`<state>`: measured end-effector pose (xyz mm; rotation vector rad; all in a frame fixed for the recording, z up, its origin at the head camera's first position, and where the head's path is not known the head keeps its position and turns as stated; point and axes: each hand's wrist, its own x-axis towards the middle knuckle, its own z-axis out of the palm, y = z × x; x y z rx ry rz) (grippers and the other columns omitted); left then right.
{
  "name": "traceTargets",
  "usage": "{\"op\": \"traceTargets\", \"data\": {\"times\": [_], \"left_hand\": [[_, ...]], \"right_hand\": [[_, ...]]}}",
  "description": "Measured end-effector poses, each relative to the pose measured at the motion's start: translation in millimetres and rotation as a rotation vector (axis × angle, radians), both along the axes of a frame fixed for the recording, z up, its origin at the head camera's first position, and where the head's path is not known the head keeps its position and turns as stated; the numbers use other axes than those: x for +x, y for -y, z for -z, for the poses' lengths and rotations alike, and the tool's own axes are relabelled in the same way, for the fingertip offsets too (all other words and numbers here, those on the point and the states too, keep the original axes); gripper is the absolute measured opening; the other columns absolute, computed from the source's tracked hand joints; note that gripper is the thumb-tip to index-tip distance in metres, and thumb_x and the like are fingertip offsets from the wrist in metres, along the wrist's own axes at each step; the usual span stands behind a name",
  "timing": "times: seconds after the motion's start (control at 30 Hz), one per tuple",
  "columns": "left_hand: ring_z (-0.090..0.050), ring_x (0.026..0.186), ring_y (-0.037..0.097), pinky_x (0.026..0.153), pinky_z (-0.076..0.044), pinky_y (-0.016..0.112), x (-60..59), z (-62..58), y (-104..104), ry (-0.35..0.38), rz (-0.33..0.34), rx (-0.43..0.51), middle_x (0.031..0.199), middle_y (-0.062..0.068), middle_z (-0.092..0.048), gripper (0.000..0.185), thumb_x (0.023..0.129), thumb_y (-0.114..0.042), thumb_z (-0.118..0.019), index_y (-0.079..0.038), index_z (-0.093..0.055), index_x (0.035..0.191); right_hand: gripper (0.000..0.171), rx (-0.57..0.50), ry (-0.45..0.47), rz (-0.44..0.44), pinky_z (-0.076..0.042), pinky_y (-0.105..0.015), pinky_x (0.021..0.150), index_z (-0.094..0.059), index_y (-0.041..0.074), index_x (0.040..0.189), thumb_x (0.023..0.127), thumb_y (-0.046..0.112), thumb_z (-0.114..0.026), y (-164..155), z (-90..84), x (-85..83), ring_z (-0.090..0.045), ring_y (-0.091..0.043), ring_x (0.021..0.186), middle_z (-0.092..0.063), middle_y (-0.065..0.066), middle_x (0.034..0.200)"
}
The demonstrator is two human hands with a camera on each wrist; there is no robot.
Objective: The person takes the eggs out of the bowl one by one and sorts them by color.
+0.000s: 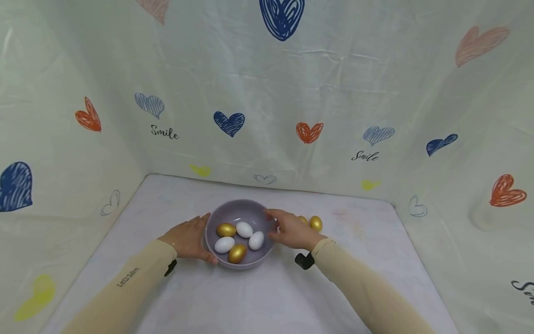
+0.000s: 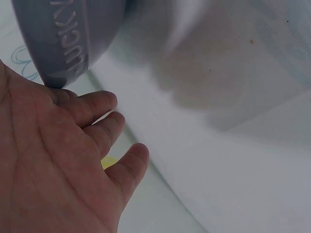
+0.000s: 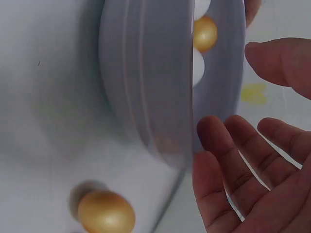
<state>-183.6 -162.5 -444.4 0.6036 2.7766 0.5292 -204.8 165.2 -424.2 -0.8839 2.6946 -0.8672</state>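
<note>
Head view: hands apart, open, flanking bowl (image 1: 241, 211); 2 gold eggs (image 1: 315, 223) behind right hand (image 1: 292, 230).

Both arms reach forward over the table in tan sleeves, each with a dark strap at the wrist, the forearms angling inward toward each other. The left hand (image 1: 189, 238) lies palm inward with its fingers (image 2: 99, 108) nearly straight and slightly spread, thumb pointing toward the far edge. The right hand (image 1: 292, 229) mirrors it, palm inward, fingers (image 3: 228, 145) relaxed and gently bent, thumb held apart above them.
</note>
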Motion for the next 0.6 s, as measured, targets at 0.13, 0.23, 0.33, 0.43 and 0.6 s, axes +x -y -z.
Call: {"op": "traceTargets", "data": {"times": [0.13,0.23,0.33,0.43,0.6], "left_hand": [[-0.041,0.133,0.049,0.104,-0.039,0.059,-0.1,0.4,1,0.003,0.003,-0.003,0.145,0.034,-0.041,0.137,0.058,-0.071,-0.083,0.01,-0.025,0.152],[-0.041,0.133,0.049,0.104,-0.039,0.059,-0.5,0.8,1,-0.004,0.006,-0.009,0.145,0.034,-0.041,0.137,0.058,-0.072,-0.083,0.01,-0.024,0.152],[-0.041,0.133,0.049,0.103,-0.04,0.059,-1.3,1.2,2,-0.012,0.009,-0.008,0.145,0.033,-0.041,0.138,0.058,-0.072,-0.082,0.01,-0.024,0.151],[-0.044,0.131,0.048,0.102,-0.041,0.058,-2.0,1.6,1,-0.014,0.009,-0.008,0.144,0.033,-0.042,0.138,0.058,-0.074,-0.082,0.01,-0.024,0.152],[-0.047,0.129,0.046,0.101,-0.042,0.057,-2.6,1.9,0,-0.009,0.004,-0.006,0.144,0.032,-0.043,0.14,0.057,-0.076,-0.081,0.009,-0.024,0.152]], "right_hand": [[0.058,0.13,-0.052,-0.082,-0.051,-0.026,0.084,-0.052,0.007,0.142,0.092,0.024,-0.074,28,2.6,10.1,-0.065,-0.016,0.099,-0.062,-0.005,0.129],[0.052,0.203,-0.091,-0.14,-0.051,-0.021,0.082,-0.057,0.01,0.139,0.093,0.028,-0.072,45,5.8,14.3,-0.065,-0.011,0.098,-0.061,-0.002,0.129],[0.047,0.222,-0.116,-0.189,-0.049,-0.019,0.081,-0.061,0.009,0.135,0.093,0.027,-0.07,57,11.9,14.5,-0.062,-0.007,0.094,-0.064,-0.002,0.123],[0.042,0.231,-0.124,-0.221,-0.046,-0.017,0.079,-0.064,0.009,0.132,0.093,0.025,-0.069,63,19.3,13.7,-0.057,-0.004,0.087,-0.066,0.0,0.113],[0.038,0.224,-0.096,-0.253,-0.044,-0.015,0.077,-0.064,0.011,0.13,0.093,0.021,-0.069,67,30.1,11.8,-0.053,0.0,0.079,-0.065,0.007,0.101]]}}
